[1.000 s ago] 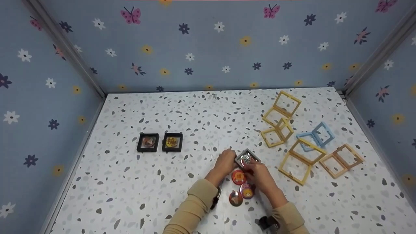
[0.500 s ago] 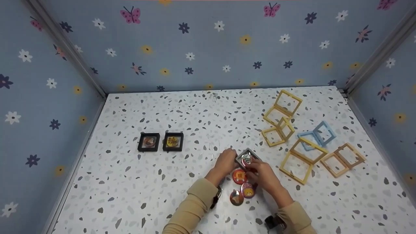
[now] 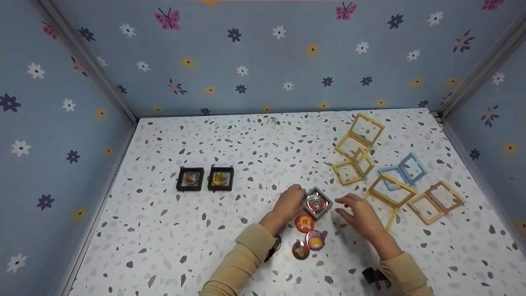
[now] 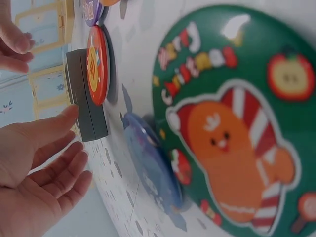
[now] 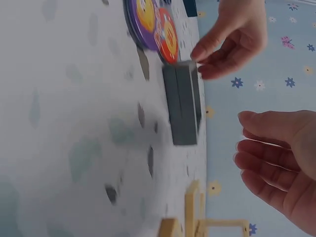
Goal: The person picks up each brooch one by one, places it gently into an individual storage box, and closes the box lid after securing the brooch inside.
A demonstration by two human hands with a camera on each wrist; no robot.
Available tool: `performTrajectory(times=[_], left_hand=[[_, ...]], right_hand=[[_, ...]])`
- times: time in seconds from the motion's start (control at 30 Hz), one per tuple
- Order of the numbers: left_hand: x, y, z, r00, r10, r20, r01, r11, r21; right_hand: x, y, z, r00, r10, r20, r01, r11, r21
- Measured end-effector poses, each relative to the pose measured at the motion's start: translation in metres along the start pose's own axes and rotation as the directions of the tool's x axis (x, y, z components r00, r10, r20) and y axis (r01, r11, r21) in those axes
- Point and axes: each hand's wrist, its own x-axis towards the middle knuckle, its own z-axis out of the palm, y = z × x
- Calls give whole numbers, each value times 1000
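Observation:
A small grey square display frame (image 3: 317, 202) lies in the middle front, with a round red-rimmed badge (image 3: 316, 203) within its rim. My left hand (image 3: 289, 203) is at the frame's left corner; in the left wrist view its thumb (image 4: 69, 114) touches the frame's edge, the other fingers loosely bent. To the frame's right my right hand (image 3: 361, 216) hovers, holding nothing, thumb and fingers apart. Just in front lie a red badge (image 3: 305, 222), a purple badge (image 3: 315, 239) and a brownish badge (image 3: 301, 249). The left wrist view shows a green Christmas badge (image 4: 232, 128) and a blue badge (image 4: 153, 163).
Two black frames (image 3: 190, 179) with badges stand at the left. On the right lie several unfolded frames: yellow (image 3: 347, 172), blue (image 3: 413, 168) and light tan (image 3: 427, 209). A flower-patterned wall (image 3: 263, 53) encloses the white speckled table (image 3: 164, 230).
My right hand has let go of the badge in the grey frame and moved right. My left hand has stayed at the frame's left corner.

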Motion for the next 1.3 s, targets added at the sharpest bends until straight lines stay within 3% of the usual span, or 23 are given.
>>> performTrajectory(times=[0.2,0.37,0.53,0.7,1.03,1.3], left_hand=[[2,4,-2,990,120,70,-126,987,100],[3,7,1,966,242,88,-255,943,211],[5,6,5,943,322,87,-334,913,233],[6,7,7,933,338,124,-359,890,281],[6,8,7,929,336,158,-370,871,323],[7,7,7,920,355,163,-389,870,304]], right_hand=[[-5,12,-23,988,-94,-123,85,993,-79],[-11,22,-41,964,-152,-216,113,977,-183],[-15,35,-61,941,-187,-282,119,964,-240],[-21,49,-77,946,-121,-300,36,961,-274],[-37,71,-91,962,50,-269,-136,941,-311],[-41,81,-93,968,120,-219,-186,933,-308]])
